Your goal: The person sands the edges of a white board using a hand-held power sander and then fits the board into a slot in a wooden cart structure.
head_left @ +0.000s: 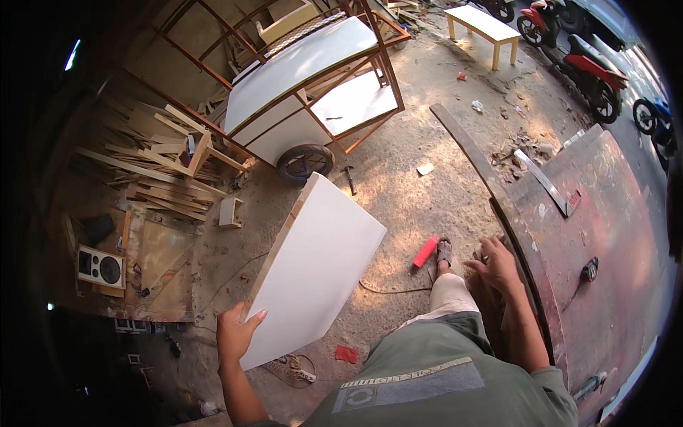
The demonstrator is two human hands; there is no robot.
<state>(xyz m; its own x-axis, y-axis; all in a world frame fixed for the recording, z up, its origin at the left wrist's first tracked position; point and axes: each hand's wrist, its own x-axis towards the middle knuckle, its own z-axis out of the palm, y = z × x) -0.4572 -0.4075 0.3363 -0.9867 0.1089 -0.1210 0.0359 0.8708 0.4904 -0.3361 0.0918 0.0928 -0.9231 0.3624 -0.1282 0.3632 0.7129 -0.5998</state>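
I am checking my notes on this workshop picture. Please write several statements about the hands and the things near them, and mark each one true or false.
1. The left hand grips the lower edge of a white board. True.
2. The right hand holds the red tool. False: it rests on the edge of the reddish worktable; the red tool lies on the ground, apart from the hand.
3. A wheeled cart with a metal frame and white panels stands beyond the board. True.
4. The hammer lies on the worktable. False: it lies on the ground near the cart's wheel.
5. A yellow bench stands near the parked motorbikes. True.
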